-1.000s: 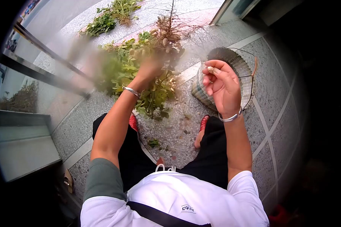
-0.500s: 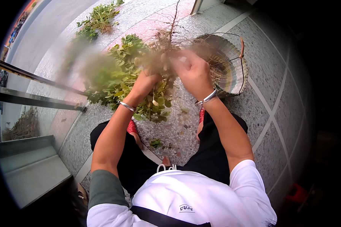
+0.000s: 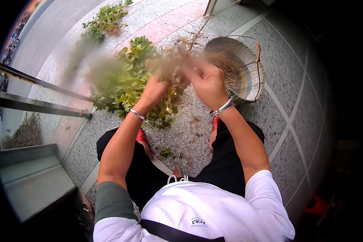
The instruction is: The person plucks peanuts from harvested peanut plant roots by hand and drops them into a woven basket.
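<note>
"What's the left hand (image 3: 155,94) doing over there?"

"It's curled tight around the stems of an uprooted plant (image 3: 177,60). The root end is up, with a long thin root poking off toward the doorway."

"And the right hand (image 3: 209,82)?"

"Its fingers are bent in at the root clump, right across from the left hand. It's blurry there, so I can't tell if they're pinching a pod or just touching the roots."

"So where's the plant, exactly?"

"Held in front of the knees, above the speckled floor (image 3: 189,137), by a heap of green leaves (image 3: 135,90). A pale pod (image 3: 169,110) shows low among the leaves."

"There's a woven basket (image 3: 250,82) too."

"Yes, just beyond the right hand, its handle up and some dry, brownish stuff inside. Another leafy bunch (image 3: 109,20) lies farther out, well apart from the hands."
</note>
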The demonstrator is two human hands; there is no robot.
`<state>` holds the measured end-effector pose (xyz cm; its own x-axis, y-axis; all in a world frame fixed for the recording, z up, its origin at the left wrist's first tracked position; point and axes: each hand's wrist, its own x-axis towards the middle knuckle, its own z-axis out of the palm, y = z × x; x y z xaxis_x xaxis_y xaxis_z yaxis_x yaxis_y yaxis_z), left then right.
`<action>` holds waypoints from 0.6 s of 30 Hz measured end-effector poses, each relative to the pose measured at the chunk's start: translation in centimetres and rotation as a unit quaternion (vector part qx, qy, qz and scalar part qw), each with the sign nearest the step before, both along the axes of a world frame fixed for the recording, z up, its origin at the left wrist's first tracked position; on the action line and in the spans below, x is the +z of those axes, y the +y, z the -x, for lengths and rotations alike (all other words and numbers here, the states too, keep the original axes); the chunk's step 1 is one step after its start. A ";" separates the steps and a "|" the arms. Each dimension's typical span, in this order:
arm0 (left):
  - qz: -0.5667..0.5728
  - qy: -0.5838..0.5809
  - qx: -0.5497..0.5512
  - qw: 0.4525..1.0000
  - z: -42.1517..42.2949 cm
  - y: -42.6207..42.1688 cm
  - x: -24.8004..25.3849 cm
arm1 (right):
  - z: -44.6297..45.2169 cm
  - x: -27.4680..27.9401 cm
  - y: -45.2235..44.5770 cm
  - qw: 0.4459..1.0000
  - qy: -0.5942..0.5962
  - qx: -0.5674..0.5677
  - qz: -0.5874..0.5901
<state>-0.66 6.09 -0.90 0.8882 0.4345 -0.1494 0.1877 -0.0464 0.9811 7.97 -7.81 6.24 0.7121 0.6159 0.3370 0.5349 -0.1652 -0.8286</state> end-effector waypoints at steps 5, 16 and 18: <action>-0.001 -0.017 0.001 1.000 0.1 0.2 0.5 | -0.5 -1.3 0.1 0.984 0.148 0.057 -0.086; -0.110 0.080 0.013 0.991 -0.7 1.8 -2.6 | -0.6 0.1 -0.5 0.982 -0.137 -0.005 0.129; -0.146 0.071 0.022 0.986 -0.4 1.9 -2.1 | -0.3 0.4 -0.5 0.983 -0.119 -0.002 0.137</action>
